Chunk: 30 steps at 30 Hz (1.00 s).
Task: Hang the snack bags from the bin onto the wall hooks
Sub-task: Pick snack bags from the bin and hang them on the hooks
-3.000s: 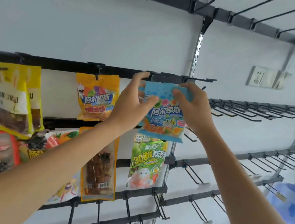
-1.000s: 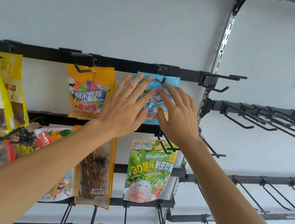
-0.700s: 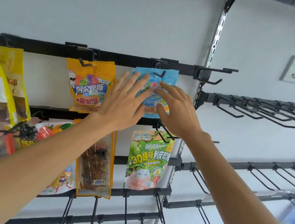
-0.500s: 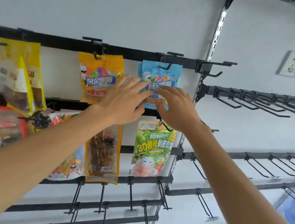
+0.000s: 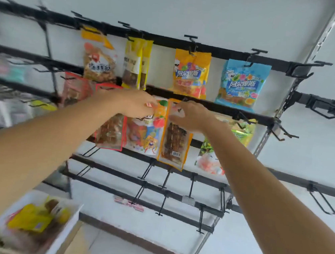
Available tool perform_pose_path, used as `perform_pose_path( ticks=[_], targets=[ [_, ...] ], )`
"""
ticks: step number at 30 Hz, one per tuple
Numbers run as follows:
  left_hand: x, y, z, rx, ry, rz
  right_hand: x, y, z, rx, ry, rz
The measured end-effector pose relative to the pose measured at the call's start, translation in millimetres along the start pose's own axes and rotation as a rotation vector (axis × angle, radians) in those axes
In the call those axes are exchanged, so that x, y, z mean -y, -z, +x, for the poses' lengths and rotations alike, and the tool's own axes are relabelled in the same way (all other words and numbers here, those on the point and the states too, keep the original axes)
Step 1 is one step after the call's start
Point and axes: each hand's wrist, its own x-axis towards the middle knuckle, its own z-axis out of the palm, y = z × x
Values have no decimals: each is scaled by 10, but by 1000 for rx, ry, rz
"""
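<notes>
First, forearms: both are bare. The left forearm [image 5: 35,143] rises from the lower left and the right forearm [image 5: 268,201] from the lower right, and they converge on the orange-edged bag [image 5: 174,142].
Bin: the white bin [image 5: 67,228] sits well below and to the left of the orange-edged bag, its near end cut off by the frame edge. A yellow packet [image 5: 28,220] lies on top inside; the bags under it are too blurred to tell apart.
Left hand: the left hand [image 5: 135,104] is just left of the orange-edged bag's top, back to the camera. Its fingers are held together and point right over the fruit-print bag [image 5: 146,137]. The tips are smeared, so I cannot tell whether they grip anything.
Right hand: the right hand [image 5: 192,117] is in front of the orange-edged bag's top edge and hides it. Its fingers are loosely curved, the thumb is spread below them, and nothing is clasped. Whether it touches the bag cannot be told.
Middle rail: the red-edged bag [image 5: 111,135] hangs further left. The green bag [image 5: 241,133] hangs to the right, half hidden by the right forearm.
Top rail: the blue snack bag [image 5: 241,85] hangs on a hook up and to the right of the orange-edged bag. The orange snack bag [image 5: 190,73] hangs straight above it, and the yellow bag [image 5: 136,62] up and to the left.
Lower rails: the bare hooks [image 5: 162,201] sit below the orange-edged bag.
Blur: the rack far to the left is unreadable.
</notes>
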Motion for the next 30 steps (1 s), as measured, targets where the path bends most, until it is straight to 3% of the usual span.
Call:
perform_pose_path(
  ticks=[2,5,10,16,30],
  targets=[
    [209,-40,-332,41,114,-12,243,-140,18,77,-20,11],
    [517,-46,-838,37,256,0,552,-247,26,41,-37,-2],
    [955,-19,-1521,31,437,-22,1139,-353,-69,139,121,12],
    [1365,-144,-2064,73,490,56,2098,-553,-74,205,376,78],
    [2865,-864,-2713,197,536,-55,3908,-1529,283,373,521,139]
  ],
)
